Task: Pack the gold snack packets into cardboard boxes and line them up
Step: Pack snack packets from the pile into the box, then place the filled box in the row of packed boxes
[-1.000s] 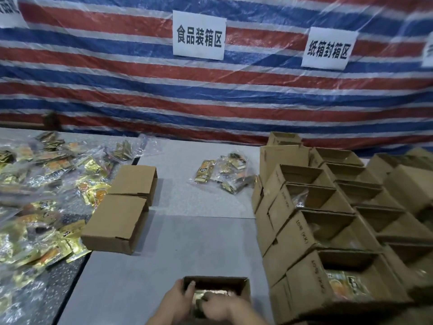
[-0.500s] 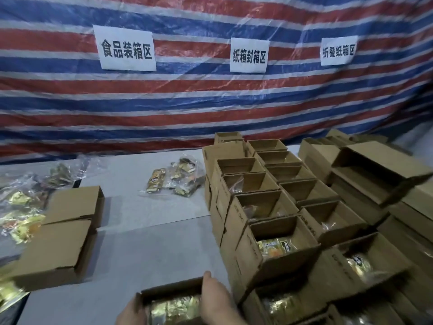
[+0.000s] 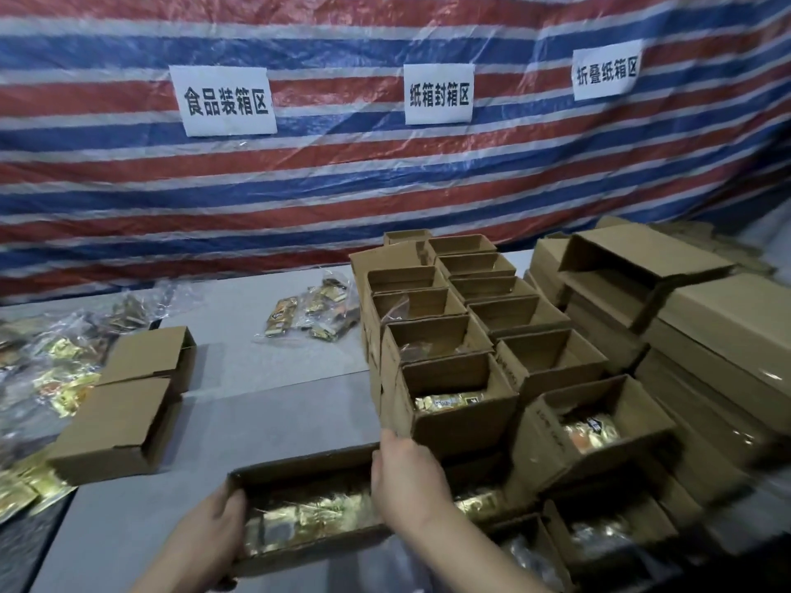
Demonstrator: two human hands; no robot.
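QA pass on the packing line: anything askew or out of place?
Mostly tidy. One cardboard box, back right, lies tipped on its side atop the stacked cartons, not in the open-box rows. Loose gold snack packets sit mid-table. Both hands, left and right, grip the filled box.

PLACE: makeshift packing workshop | WALL: striped tarp [image 3: 128,199] beyond the hands' box, three paper signs [image 3: 227,100] naming work zones | RIGHT OF GRIP: rows of open cardboard boxes [image 3: 432,340], stacked flat cartons [image 3: 719,336] | LEFT OF GRIP: heap of gold snack packets [image 3: 55,370] on grey table [image 3: 265,421]
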